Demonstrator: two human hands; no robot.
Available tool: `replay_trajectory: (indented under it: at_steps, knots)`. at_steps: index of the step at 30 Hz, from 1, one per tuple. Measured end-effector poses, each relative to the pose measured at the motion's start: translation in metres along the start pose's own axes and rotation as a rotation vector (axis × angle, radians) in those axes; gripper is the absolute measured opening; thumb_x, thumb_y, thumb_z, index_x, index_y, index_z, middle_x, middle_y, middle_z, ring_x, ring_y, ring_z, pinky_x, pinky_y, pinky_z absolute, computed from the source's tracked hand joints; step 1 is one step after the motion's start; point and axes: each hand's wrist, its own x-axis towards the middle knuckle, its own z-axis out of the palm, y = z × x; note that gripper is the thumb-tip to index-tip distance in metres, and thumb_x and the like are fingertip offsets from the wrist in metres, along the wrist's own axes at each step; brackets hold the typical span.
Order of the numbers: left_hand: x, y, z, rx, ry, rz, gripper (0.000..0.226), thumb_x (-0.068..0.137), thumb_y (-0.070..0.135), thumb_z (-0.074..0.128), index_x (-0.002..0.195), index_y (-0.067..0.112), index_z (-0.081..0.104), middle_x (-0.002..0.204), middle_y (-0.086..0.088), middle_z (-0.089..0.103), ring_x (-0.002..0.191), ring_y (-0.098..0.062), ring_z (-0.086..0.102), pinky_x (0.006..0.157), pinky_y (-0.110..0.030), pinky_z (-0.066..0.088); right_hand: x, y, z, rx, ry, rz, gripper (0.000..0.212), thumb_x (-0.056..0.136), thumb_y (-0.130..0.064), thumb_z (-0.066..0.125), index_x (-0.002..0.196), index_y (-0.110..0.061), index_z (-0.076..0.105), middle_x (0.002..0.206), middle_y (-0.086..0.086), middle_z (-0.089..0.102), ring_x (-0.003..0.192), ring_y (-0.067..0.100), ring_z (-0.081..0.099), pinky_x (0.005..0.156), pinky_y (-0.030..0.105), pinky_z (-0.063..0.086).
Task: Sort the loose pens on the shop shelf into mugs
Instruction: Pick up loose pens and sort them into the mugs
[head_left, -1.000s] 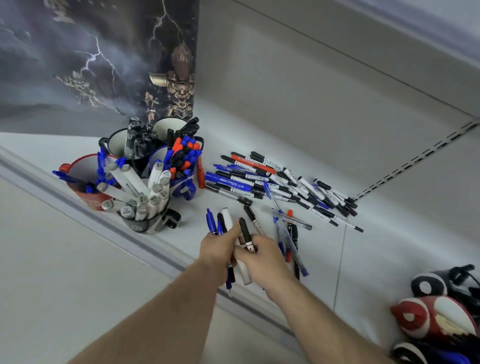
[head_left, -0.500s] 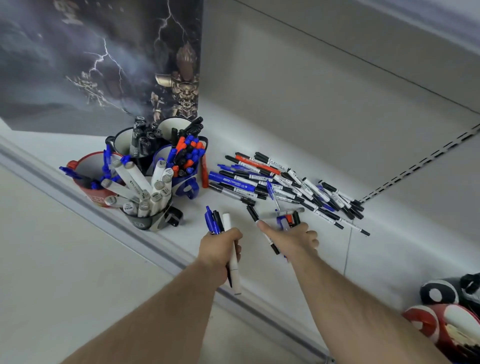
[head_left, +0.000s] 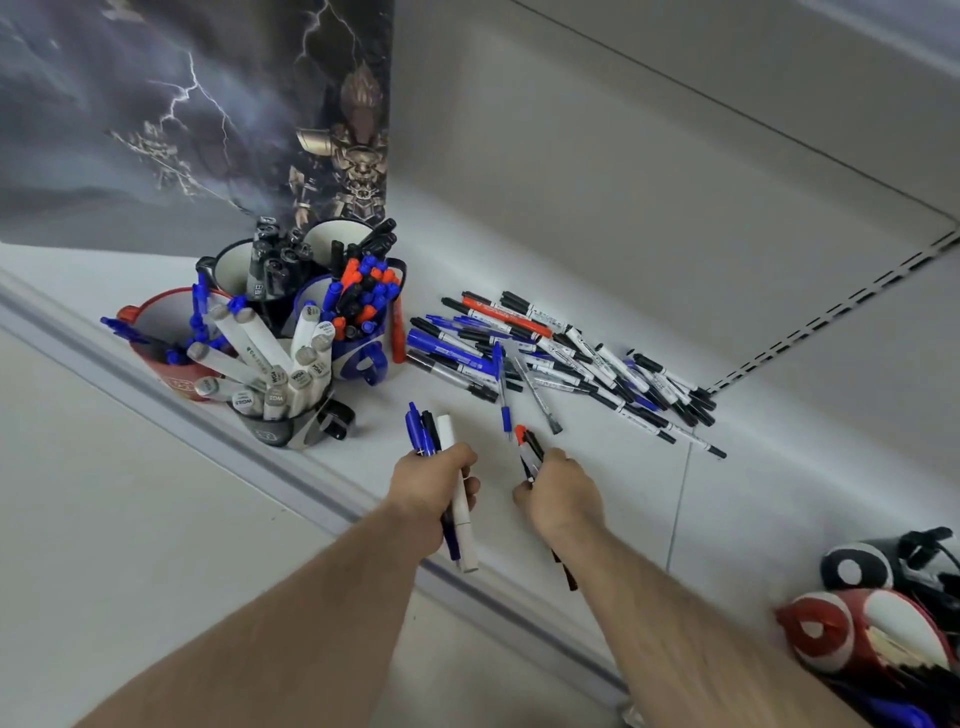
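Two hands grip pens: left (head_left: 435, 480) three (head_left: 441, 441), right (head_left: 562, 493) two (head_left: 529, 451).

On the grey end caps of the white markers (head_left: 270, 374) standing in the front mug (head_left: 291, 428), short printed codes are seen; "WG0.5" can be made out on several caps, though the small print is blurred and the reading is not certain. A printed mark is borne on the front of the red mug (head_left: 171, 374) and another on the front mug, but neither can be read. Print along the barrels of the loose pens (head_left: 561, 358) is too small to be read.
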Motion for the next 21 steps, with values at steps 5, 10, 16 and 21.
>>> replay_trajectory:
  at_steps: [5,10,16,21]
  knots:
    - [-0.011,-0.006,0.006,0.058,-0.043,-0.053,0.012,0.083,0.002,0.063,0.089,0.005,0.053,0.064,-0.008,0.052,0.052,-0.018,0.055,0.056,-0.029,0.051,-0.017,0.028,-0.014,0.205,-0.194,0.111,0.015,0.079,-0.015,0.065,0.090,-0.012,0.056,0.079,0.004,0.059,0.069,0.024,0.058,0.056,0.024,0.044]
    - [-0.034,-0.014,0.021,0.177,-0.214,-0.153,0.013,0.085,0.007,0.067,0.090,0.003,0.056,0.064,-0.009,0.050,0.053,-0.018,0.050,0.057,-0.031,0.055,-0.041,0.032,-0.052,1.059,-0.258,0.345,0.006,0.081,0.001,0.058,0.086,-0.003,0.059,0.063,0.012,0.053,0.049,0.024,0.053,0.046,0.028,0.047]
    - [-0.083,-0.019,0.050,0.077,-0.550,-0.265,0.039,0.095,0.039,0.059,0.107,0.005,0.073,0.100,-0.020,0.071,0.084,-0.033,0.069,0.078,-0.044,0.058,-0.099,0.023,-0.088,1.274,-0.132,0.275,0.014,0.087,0.000,0.057,0.097,0.003,0.067,0.072,0.018,0.067,0.060,0.029,0.067,0.060,0.038,0.057]
    - [-0.120,-0.022,0.067,0.203,-0.545,-0.108,0.048,0.092,0.051,0.058,0.110,0.008,0.070,0.099,-0.018,0.074,0.091,-0.033,0.072,0.082,-0.045,0.059,-0.131,0.028,-0.100,1.367,0.033,0.340,0.016,0.084,-0.008,0.065,0.099,-0.002,0.067,0.080,0.020,0.073,0.071,0.036,0.071,0.068,0.051,0.061]
